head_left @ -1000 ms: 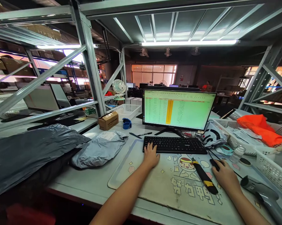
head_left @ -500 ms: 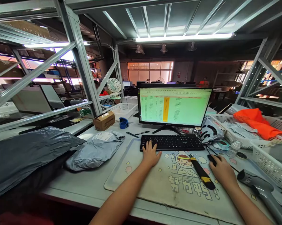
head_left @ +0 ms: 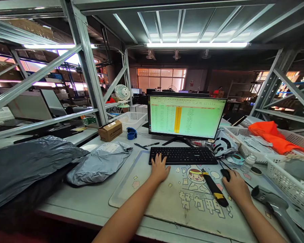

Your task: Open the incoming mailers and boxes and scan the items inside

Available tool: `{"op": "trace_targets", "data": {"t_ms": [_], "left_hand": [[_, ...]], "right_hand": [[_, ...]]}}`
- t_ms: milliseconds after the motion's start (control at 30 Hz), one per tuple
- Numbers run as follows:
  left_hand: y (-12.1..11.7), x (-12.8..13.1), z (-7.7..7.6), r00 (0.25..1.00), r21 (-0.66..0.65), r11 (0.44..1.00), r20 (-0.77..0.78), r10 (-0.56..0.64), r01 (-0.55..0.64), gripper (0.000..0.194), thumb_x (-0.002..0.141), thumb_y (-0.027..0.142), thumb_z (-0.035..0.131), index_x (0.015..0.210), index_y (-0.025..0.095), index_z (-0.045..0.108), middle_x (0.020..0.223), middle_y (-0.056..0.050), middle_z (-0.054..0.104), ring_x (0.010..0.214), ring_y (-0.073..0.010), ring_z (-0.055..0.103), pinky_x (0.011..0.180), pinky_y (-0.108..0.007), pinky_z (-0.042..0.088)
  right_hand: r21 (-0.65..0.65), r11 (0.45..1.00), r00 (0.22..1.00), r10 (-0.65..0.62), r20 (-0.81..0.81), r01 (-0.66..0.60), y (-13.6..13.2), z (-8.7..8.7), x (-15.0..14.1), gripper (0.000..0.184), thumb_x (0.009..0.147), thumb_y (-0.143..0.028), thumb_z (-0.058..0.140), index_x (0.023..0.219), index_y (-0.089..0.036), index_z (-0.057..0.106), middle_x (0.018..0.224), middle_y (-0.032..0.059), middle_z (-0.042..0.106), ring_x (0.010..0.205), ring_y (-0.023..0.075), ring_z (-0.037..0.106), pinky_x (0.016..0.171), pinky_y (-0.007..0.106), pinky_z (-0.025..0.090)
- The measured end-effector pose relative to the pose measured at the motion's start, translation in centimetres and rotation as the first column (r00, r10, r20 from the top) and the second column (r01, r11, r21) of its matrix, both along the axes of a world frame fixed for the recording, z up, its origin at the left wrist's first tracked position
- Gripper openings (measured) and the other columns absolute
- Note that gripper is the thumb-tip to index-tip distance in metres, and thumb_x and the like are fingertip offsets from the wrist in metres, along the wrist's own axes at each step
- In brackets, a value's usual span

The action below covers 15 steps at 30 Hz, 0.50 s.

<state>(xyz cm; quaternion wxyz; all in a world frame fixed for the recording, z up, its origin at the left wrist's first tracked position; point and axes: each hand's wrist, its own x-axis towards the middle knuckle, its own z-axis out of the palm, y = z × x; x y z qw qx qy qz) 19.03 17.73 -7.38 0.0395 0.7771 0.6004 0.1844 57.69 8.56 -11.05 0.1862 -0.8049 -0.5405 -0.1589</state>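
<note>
My left hand (head_left: 160, 168) rests with spread fingers on the lower left keys of a black keyboard (head_left: 187, 155). On the right, my right hand (head_left: 235, 184) is wrapped over a black computer mouse (head_left: 225, 174). Between the hands, a black and yellow box cutter (head_left: 215, 189) lies aslant on a printed desk mat (head_left: 167, 206). Behind the keyboard stands a monitor (head_left: 187, 116) showing a spreadsheet with one orange column. A grey barcode scanner (head_left: 270, 199) lies just right of my right forearm.
To the left lie a grey plastic mailer (head_left: 100, 165) and a larger dark bag (head_left: 30, 165). A small cardboard box (head_left: 110, 130), a blue tape ring (head_left: 131, 134) and pens (head_left: 141, 146) sit behind. White baskets (head_left: 291, 182) line the right, one with orange fabric (head_left: 275, 135). Metal posts (head_left: 87, 64) frame the desk.
The whole view has shifted slightly, so the desk and its things sit further left. My left hand stays on the keyboard and my right hand on the mouse.
</note>
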Motion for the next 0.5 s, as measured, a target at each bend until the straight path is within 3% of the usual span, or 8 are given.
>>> {"op": "trace_targets", "data": {"t_ms": [267, 500], "left_hand": [[0.0, -0.2, 0.0, 1.000, -0.026, 1.000, 0.010, -0.009, 0.009, 0.065, 0.093, 0.047, 0.048, 0.152, 0.020, 0.042, 0.166, -0.016, 0.025, 0.156, -0.0348, 0.012, 0.123, -0.062, 0.011], [0.0, -0.1, 0.1, 1.000, -0.032, 0.999, 0.016, -0.003, 0.004, 0.065, 0.092, 0.048, 0.049, 0.151, 0.021, 0.043, 0.166, -0.016, 0.026, 0.155, -0.0347, 0.013, 0.123, -0.060, 0.011]], "right_hand": [[-0.001, 1.000, 1.000, 0.008, -0.018, -0.008, -0.2, 0.3, 0.0, 0.050, 0.091, -0.037, 0.038, 0.130, -0.012, 0.056, 0.133, 0.0155, 0.059, 0.110, 0.0318, 0.062, 0.089, 0.041, 0.051], [-0.011, 1.000, 1.000, 0.011, 0.020, -0.011, 0.1, -1.0, 0.8, 0.055, 0.093, -0.041, 0.031, 0.137, -0.020, 0.055, 0.136, 0.0140, 0.054, 0.112, 0.0311, 0.061, 0.091, 0.042, 0.051]]}}
